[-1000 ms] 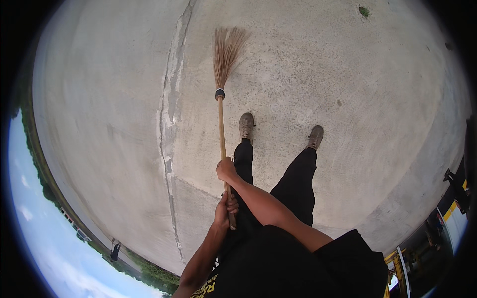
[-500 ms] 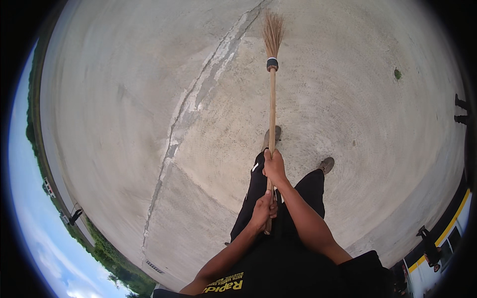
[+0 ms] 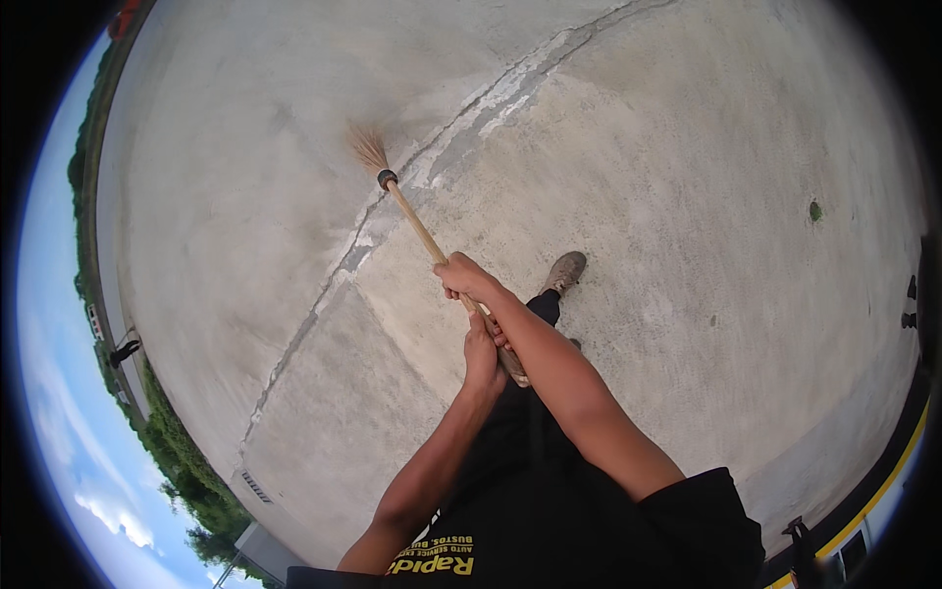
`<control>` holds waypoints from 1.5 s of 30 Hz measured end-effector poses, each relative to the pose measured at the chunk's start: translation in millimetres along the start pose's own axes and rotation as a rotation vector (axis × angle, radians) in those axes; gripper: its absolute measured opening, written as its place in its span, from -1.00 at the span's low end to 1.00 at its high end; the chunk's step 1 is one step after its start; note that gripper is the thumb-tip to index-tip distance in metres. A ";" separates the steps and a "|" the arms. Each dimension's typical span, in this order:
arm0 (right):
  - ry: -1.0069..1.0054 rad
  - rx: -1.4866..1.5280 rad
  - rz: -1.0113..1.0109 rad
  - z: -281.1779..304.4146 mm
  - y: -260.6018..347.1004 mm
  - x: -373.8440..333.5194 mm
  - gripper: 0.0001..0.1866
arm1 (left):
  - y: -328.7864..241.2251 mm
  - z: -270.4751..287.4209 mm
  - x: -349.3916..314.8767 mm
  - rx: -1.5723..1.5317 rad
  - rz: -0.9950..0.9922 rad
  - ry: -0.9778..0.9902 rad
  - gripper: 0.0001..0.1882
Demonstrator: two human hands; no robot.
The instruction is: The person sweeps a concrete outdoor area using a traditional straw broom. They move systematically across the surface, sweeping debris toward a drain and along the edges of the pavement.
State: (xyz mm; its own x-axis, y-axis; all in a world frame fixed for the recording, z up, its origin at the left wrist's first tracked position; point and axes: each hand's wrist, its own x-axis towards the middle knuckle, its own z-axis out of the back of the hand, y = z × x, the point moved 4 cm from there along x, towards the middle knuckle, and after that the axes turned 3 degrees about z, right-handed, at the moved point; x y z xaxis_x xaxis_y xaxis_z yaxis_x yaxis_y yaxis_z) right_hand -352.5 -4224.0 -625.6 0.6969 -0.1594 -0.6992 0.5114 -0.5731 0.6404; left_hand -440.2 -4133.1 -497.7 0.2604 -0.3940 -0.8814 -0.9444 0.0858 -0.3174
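A stick broom with a pale wooden handle (image 3: 418,226) slants up and to the left in front of me. Its thin brown bristles (image 3: 368,147) fan out beyond a dark binding ring (image 3: 388,180) and look blurred, over the concrete left of a crack. My right hand (image 3: 465,276) is wrapped round the handle about halfway down. Lower, close to the handle's butt end, my left hand (image 3: 483,348) grips it too, its fingers partly behind the wood.
A cracked, patched joint (image 3: 471,133) runs diagonally across the concrete ground (image 3: 687,196). My shoe (image 3: 565,272) stands right of the handle. A small green tuft (image 3: 815,211) grows at right. A drain grate (image 3: 256,487) lies lower left. A distant person (image 3: 125,353) and a yellow-striped vehicle (image 3: 888,481) appear toward the rim.
The broom has swung left, its bristles crossing the crack from right to left. Both hands moved left and up with it, still gripping the handle. My feet and the view have shifted.
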 end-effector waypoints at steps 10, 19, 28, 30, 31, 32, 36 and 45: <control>-0.719 0.514 -0.038 30.3 -33.6 -166.0 -0.66 | 1.5 23.0 -89.9 0.447 0.522 0.229 -0.55; -1.371 0.803 -0.107 23.7 -146.3 -266.9 -0.67 | -0.3 52.9 -63.4 0.685 1.083 0.455 -0.64; -0.557 0.667 -0.232 -296.8 -103.1 42.5 -0.68 | -247.6 290.3 -82.3 0.378 0.668 -0.157 -0.73; -0.330 0.526 -0.205 -320.5 -52.7 120.5 -0.70 | -291.0 290.2 -57.5 0.231 0.488 -0.255 -0.73; -0.220 0.425 -0.191 -323.6 -18.2 161.0 -0.71 | -309.2 274.7 -33.5 0.185 0.339 -0.247 -0.72; -0.157 0.309 -0.211 -325.8 6.4 184.3 -0.71 | -314.4 257.0 -16.3 0.073 0.246 -0.200 -0.71; 0.166 0.144 -0.122 -335.0 119.5 226.4 -0.68 | -358.1 197.2 15.7 0.062 0.013 -0.168 -0.67; -0.023 0.434 -0.103 -245.1 237.8 74.4 -0.74 | -496.3 113.3 -141.6 1.263 -0.311 0.915 -0.50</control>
State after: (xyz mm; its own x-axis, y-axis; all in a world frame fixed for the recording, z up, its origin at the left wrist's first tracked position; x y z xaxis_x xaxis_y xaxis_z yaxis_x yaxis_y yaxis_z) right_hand -55.8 -4175.1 -447.4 0.6396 -0.0989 -0.7623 0.3155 -0.8705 0.3777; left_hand 14.4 -4016.2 -255.0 -0.2405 -0.8937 -0.3787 0.0081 0.3883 -0.9215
